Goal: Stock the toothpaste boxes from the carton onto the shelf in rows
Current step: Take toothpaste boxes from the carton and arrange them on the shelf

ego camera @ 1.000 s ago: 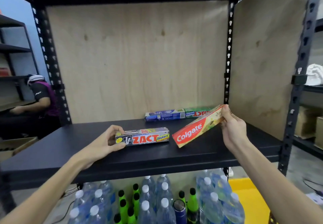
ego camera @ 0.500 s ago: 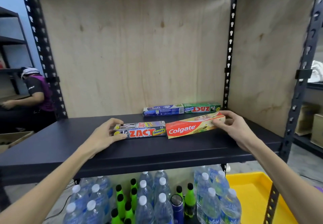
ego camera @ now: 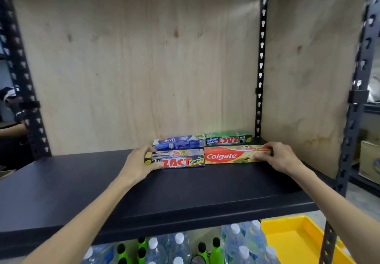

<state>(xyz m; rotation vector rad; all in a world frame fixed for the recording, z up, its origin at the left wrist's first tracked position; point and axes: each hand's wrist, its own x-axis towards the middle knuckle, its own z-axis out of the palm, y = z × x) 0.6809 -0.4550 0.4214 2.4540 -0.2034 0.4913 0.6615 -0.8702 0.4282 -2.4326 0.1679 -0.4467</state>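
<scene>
Shelf (ego camera: 185,193): black deck, plywood back panel, four toothpaste boxes lying flat in two rows. Back row: blue Safi box (ego camera: 179,142) end to end with green ZACT box (ego camera: 228,139). Front row: grey ZACT Smokers box (ego camera: 178,158) end to end with red Colgate box (ego camera: 234,154). Left hand (ego camera: 138,164): fingers curled round left end of ZACT Smokers box. Right hand (ego camera: 280,156): fingers curled over right end of Colgate box. Water bottles (ego camera: 236,245) on level below.

A stockroom: black slotted-steel racking (ego camera: 260,62) backed with plywood (ego camera: 135,68), bottled water (ego camera: 236,243) stored beneath.
</scene>
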